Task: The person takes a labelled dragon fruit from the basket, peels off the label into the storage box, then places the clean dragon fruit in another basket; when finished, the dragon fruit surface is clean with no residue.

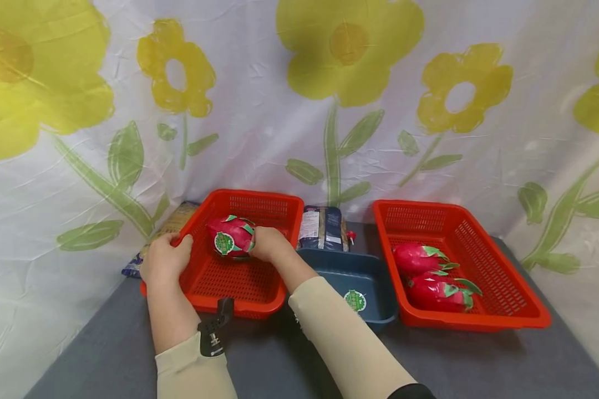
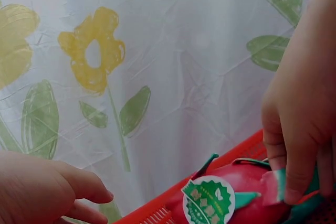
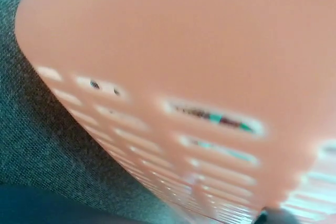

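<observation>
My right hand (image 1: 268,244) reaches into the left red basket (image 1: 267,310) and grips a dragon fruit (image 1: 232,233) by its leafy end. That fruit is pink with green scales and a round green sticker; in the left wrist view the right hand's fingers (image 2: 291,182) pinch the scales of the dragon fruit (image 2: 247,182). My left hand (image 1: 165,260) is at the basket's left rim, its thumb over the inner side and its other fingers mostly hidden. A slotted basket wall (image 3: 173,40) fills the right wrist view, where the right hand does not show.
A second red basket (image 1: 479,321) on the right holds two dragon fruits (image 1: 436,293). Between the baskets sit a blue-grey basin (image 1: 349,266) with a green sticker and a dark packet (image 1: 321,227). Another packet (image 1: 179,219) lies behind the left basket. A flowered curtain (image 1: 249,138) rises behind.
</observation>
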`<action>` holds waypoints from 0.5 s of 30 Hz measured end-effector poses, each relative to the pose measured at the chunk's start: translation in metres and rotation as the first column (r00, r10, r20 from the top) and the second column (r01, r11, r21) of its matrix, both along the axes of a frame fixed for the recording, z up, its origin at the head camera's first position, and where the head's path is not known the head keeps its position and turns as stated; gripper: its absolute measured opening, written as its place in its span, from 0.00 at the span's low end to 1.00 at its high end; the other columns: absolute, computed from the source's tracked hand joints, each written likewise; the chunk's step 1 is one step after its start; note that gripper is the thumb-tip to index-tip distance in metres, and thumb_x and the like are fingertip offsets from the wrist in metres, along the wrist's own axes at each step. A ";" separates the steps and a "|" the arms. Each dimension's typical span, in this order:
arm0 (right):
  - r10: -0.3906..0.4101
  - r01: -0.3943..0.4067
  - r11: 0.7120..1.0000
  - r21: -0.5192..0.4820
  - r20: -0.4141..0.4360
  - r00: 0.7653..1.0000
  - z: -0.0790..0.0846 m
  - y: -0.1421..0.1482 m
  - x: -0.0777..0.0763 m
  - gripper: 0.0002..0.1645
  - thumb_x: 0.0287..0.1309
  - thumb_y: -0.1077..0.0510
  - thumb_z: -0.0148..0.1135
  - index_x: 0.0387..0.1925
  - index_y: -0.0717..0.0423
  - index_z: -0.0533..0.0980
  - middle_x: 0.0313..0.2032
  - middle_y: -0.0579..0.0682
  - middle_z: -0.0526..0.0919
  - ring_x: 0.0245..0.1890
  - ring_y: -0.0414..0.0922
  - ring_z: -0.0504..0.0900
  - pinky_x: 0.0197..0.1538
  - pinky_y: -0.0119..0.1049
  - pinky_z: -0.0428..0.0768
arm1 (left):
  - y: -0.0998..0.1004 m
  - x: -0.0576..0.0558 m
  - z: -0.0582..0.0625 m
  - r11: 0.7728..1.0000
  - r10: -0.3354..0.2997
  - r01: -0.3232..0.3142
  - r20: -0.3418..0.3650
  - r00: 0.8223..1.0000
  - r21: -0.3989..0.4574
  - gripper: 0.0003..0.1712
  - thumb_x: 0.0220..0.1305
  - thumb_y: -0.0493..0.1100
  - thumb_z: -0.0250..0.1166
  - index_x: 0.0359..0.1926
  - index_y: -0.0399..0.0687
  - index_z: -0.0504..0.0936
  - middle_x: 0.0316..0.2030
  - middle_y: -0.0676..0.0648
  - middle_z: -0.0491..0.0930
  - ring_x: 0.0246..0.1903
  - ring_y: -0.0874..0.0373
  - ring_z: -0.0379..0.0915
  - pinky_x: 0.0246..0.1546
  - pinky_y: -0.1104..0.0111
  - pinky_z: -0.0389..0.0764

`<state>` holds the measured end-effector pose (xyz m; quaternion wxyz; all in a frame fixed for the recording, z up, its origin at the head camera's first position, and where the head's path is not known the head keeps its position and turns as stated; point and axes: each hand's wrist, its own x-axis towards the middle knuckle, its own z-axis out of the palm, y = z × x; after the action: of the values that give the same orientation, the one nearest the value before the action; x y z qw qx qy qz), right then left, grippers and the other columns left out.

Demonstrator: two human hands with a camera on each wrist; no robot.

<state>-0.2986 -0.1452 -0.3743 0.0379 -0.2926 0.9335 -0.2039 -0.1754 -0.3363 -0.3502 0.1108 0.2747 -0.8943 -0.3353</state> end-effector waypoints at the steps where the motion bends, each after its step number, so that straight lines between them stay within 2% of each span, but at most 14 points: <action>1: -0.009 0.009 1.000 0.010 -0.015 1.000 -0.001 0.000 0.001 0.18 0.55 0.53 0.77 0.45 0.55 0.82 0.37 0.49 0.86 0.36 0.45 0.79 0.44 0.35 0.79 | 0.001 0.000 -0.001 1.000 0.000 0.000 0.000 1.000 0.002 0.37 0.76 0.59 0.47 0.73 0.38 0.68 0.66 0.28 0.70 0.59 0.30 0.68 0.55 0.36 0.66; 4: -0.022 0.023 0.999 0.028 -0.063 0.998 0.000 0.001 0.006 0.24 0.50 0.51 0.80 0.47 0.53 0.82 0.39 0.48 0.87 0.38 0.45 0.81 0.46 0.36 0.81 | 0.002 -0.001 -0.003 1.000 -0.004 0.004 -0.002 1.000 0.007 0.37 0.75 0.59 0.46 0.73 0.38 0.68 0.66 0.28 0.70 0.58 0.30 0.68 0.55 0.36 0.66; 8: -0.001 0.003 1.000 0.017 -0.096 0.995 0.001 0.004 0.013 0.24 0.53 0.48 0.79 0.48 0.52 0.80 0.39 0.46 0.85 0.39 0.43 0.80 0.44 0.35 0.80 | 0.003 -0.001 -0.007 1.000 -0.005 0.005 -0.005 1.000 0.014 0.37 0.75 0.59 0.46 0.73 0.38 0.68 0.66 0.28 0.70 0.59 0.30 0.67 0.56 0.36 0.66; 12: 0.015 -0.021 0.997 -0.068 -0.083 0.996 0.006 0.013 0.022 0.19 0.56 0.46 0.77 0.42 0.49 0.78 0.35 0.43 0.82 0.36 0.40 0.77 0.40 0.33 0.78 | 0.002 -0.001 -0.005 1.000 -0.008 0.008 -0.007 1.000 0.006 0.38 0.76 0.60 0.43 0.73 0.38 0.68 0.67 0.28 0.69 0.60 0.28 0.66 0.56 0.35 0.65; 15: 0.023 -0.033 0.985 -0.172 -0.058 0.998 0.020 0.025 0.033 0.18 0.57 0.47 0.76 0.41 0.48 0.77 0.33 0.42 0.80 0.34 0.40 0.75 0.36 0.32 0.76 | -0.001 -0.002 -0.001 1.000 -0.004 0.004 -0.014 1.000 -0.006 0.38 0.78 0.60 0.39 0.73 0.38 0.68 0.68 0.27 0.67 0.62 0.26 0.64 0.57 0.33 0.64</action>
<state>-0.2653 -0.1203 -0.3548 -0.0108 -0.3134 0.9088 -0.2752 -0.1774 -0.3369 -0.3514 0.1173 0.2700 -0.8951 -0.3348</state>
